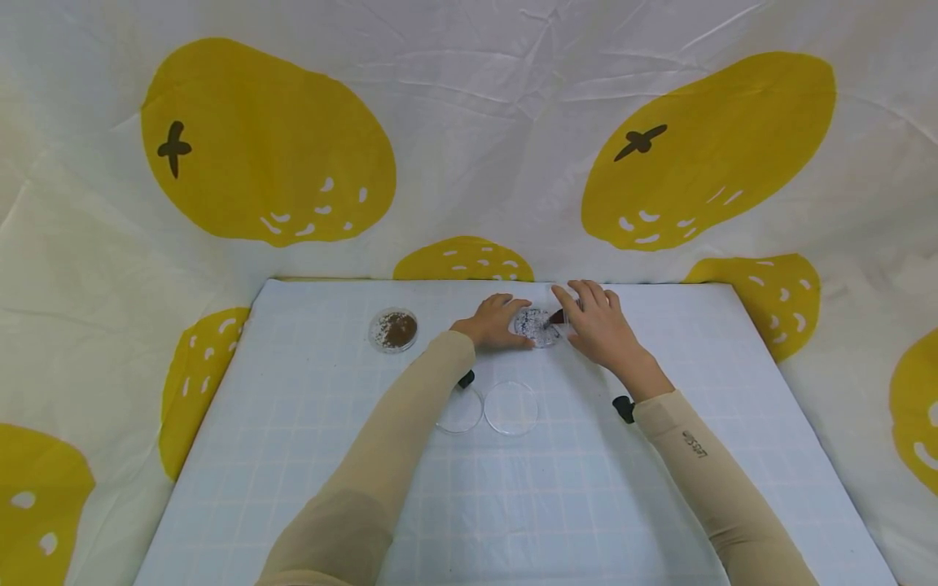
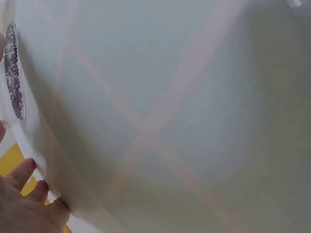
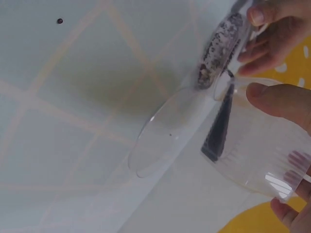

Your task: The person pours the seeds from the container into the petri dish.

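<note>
My right hand (image 1: 597, 325) grips a clear plastic cup (image 3: 262, 141) tilted over a round clear dish (image 1: 537, 327). Dark grains (image 3: 221, 119) have slid down one side of the cup towards its lip, which is close over the dish. Small dark and whitish bits are spread across the dish's bottom. Around the dish's left side my left hand (image 1: 497, 323) holds the rim between thumb and fingers. In the left wrist view the other fingers (image 2: 39, 191) are spread beside it.
A second clear dish (image 1: 393, 330), with brown powder over white bits, stands to the left. Two thin clear round pieces (image 1: 511, 408) lie side by side nearer me, one partly behind the left forearm. A tiny dark grain (image 3: 60, 21) lies on the checked tablecloth (image 1: 586, 505). A fruit-printed curtain (image 1: 484, 163) hangs behind.
</note>
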The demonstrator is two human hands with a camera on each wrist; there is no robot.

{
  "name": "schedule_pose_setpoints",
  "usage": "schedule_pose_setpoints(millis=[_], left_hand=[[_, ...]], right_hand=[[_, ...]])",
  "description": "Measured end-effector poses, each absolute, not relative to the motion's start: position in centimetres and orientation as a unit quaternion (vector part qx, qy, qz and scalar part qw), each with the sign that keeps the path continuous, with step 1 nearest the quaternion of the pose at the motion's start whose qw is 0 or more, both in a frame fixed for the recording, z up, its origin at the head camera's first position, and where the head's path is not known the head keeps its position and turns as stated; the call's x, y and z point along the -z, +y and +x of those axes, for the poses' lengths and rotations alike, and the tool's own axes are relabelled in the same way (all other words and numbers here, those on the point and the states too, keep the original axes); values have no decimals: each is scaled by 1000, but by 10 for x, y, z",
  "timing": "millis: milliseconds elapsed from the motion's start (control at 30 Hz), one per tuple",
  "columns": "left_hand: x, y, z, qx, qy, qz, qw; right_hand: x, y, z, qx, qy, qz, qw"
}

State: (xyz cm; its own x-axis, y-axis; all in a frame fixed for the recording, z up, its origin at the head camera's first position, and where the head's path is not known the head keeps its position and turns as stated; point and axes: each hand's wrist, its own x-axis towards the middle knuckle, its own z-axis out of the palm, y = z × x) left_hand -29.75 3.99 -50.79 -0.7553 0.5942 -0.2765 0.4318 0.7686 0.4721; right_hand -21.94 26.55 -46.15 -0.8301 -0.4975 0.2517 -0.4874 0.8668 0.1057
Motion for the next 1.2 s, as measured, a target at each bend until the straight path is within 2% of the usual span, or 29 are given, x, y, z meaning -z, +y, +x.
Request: schedule_pose_setpoints(millis=[1200], left_hand=[[512,40,-298,-184,922,269,207]], right_hand=[[457,262,-219,24,-957,251,140]])
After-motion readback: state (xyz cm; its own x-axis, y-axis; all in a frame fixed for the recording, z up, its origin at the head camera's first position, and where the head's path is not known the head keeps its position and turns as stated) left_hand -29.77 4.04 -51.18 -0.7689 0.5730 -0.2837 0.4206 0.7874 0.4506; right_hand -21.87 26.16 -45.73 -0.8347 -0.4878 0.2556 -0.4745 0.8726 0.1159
